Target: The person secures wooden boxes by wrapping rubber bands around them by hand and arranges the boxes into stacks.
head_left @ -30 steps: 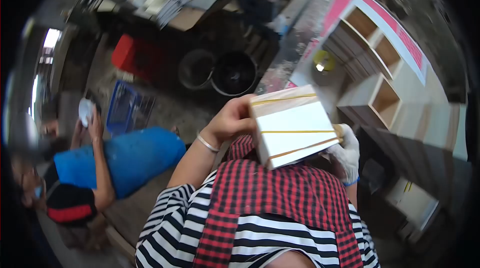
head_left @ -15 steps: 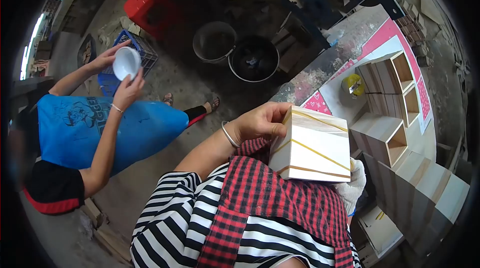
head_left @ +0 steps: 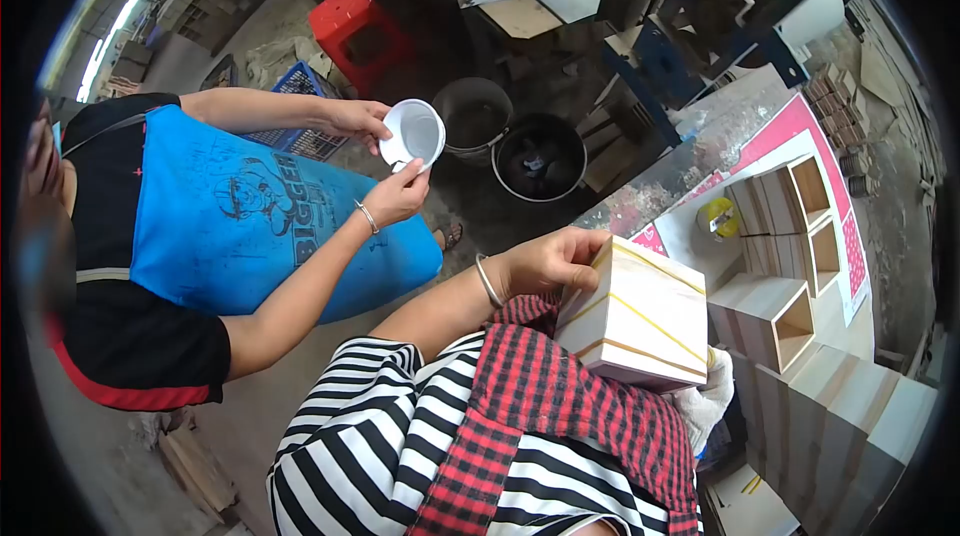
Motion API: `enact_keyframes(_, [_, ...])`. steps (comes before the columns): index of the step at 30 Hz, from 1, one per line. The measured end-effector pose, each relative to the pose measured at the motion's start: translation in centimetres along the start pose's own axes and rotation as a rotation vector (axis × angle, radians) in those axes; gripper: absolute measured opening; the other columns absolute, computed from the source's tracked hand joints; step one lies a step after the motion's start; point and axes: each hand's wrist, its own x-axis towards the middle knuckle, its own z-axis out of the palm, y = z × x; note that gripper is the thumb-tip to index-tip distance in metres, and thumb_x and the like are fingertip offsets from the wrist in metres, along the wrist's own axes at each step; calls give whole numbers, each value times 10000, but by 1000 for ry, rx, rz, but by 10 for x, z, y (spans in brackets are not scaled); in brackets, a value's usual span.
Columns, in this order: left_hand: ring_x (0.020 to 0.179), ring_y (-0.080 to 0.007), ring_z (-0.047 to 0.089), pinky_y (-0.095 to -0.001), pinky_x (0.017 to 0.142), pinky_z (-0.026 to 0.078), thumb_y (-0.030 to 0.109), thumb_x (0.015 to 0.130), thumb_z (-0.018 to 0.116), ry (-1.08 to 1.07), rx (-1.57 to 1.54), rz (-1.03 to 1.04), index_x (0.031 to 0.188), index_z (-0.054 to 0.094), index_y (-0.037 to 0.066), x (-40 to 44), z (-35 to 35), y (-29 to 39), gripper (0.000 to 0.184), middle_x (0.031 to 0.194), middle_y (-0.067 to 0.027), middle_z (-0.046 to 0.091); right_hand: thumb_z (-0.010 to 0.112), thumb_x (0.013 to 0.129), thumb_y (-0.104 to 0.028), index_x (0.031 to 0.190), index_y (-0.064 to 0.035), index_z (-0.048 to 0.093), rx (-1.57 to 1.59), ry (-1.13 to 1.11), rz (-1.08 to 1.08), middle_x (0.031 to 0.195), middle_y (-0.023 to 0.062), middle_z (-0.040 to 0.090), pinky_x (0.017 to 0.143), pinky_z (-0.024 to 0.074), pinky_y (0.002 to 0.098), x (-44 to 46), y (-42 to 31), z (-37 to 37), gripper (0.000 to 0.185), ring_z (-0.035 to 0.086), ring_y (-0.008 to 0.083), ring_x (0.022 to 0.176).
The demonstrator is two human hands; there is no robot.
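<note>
A pale wooden box (head_left: 645, 311) with yellow and brown bands round it is held at my chest. My left hand (head_left: 555, 264), bare and with a bracelet at the wrist, pinches the box's upper left edge between thumb and fingers. On the box's lower right side is my right hand (head_left: 708, 394) in a white glove, partly hidden behind the box. To the right, open wooden boxes (head_left: 765, 311) stand on the worktable, with a small yellow container (head_left: 718, 218) beside them.
A co-worker in a blue apron (head_left: 270, 211) stands at the left, holding a white bowl (head_left: 414, 132) in both hands. Beyond are a black bucket (head_left: 540, 158), a red stool (head_left: 355, 31) and a blue crate (head_left: 300, 116). Stacked boxes (head_left: 850, 406) fill the lower right.
The co-worker has come closer from the left, with the white bowl. The view has shifted. The banded box stays in my hands and has turned slightly.
</note>
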Motion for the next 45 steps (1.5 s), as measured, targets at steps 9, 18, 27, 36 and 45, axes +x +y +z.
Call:
enact_keyframes(9, [1036, -143, 538, -275, 923, 395, 241, 733, 734, 38, 37, -16, 1221, 443, -38, -5, 38, -14, 633, 1130, -95, 571, 593, 637, 67, 885, -7, 510, 399, -299, 125, 814, 47, 576, 667, 456, 260, -29, -17, -47, 272, 538, 104, 705])
enact_keyframes(18, [1029, -130, 532, -266, 899, 404, 125, 751, 677, -12, 185, 4, 1160, 473, -38, -25, 65, -3, 485, 1089, -77, 579, 700, 588, -20, 756, -15, 565, -98, -375, 289, 713, 19, 560, 597, 429, 253, -35, -59, -43, 215, 518, 92, 638])
enact_keyframes(27, [968, -123, 542, -256, 855, 416, 129, 777, 667, 312, 276, 142, 1084, 488, -5, -40, 80, -15, 380, 1041, -63, 578, 731, 701, -167, 739, -6, 591, -67, -355, 196, 680, 17, 541, 589, 406, 243, -36, -52, -54, 216, 497, 84, 657])
enact_keyframes(36, [964, -135, 540, -258, 862, 407, 157, 778, 687, 429, 410, 246, 1106, 477, -17, -50, 86, -11, 426, 1035, -60, 578, 746, 693, -210, 706, -23, 577, -32, -691, -131, 629, 25, 525, 559, 408, 267, -34, -44, -65, 252, 511, 122, 591])
enact_keyframes(45, [1034, -167, 521, -282, 902, 386, 147, 809, 658, 683, 518, 443, 1151, 458, -32, -8, 50, -32, 435, 1112, -92, 558, 722, 722, -209, 706, -20, 567, -102, -655, -110, 649, 43, 555, 521, 409, 290, -20, -48, -57, 245, 519, 138, 560])
